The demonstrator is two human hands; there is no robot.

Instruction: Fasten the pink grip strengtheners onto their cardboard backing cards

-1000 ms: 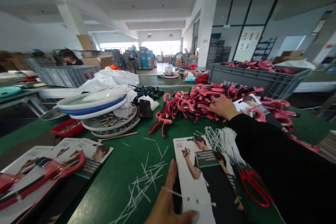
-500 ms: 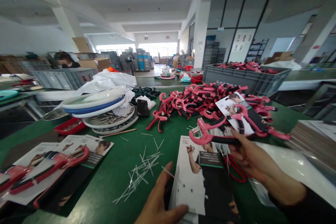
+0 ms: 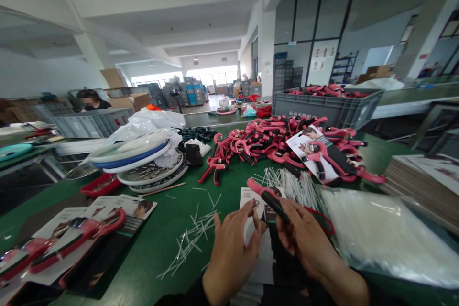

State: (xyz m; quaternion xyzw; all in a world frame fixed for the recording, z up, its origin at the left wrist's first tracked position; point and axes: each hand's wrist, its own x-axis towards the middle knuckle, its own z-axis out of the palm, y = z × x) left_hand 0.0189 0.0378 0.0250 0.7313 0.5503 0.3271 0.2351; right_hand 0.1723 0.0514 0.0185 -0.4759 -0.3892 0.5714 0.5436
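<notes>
While carded grips (image 3: 84, 236) overlap at near left, perhaps to save room, the left hand (image 3: 233, 246) spreads its fingers, apparently empty, over a card (image 3: 263, 267). The right hand (image 3: 304, 234) holds a pink grip (image 3: 269, 200) above it, fingers closed round the black handle, leaving its pink end free.

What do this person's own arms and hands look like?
Both the left hand and the right hand are bare, five-fingered human hands; no gloves or wristwatch show. Dark, black-looking sleeves cover what little shows of the arms beyond the wrists, with no visible markings.
</notes>
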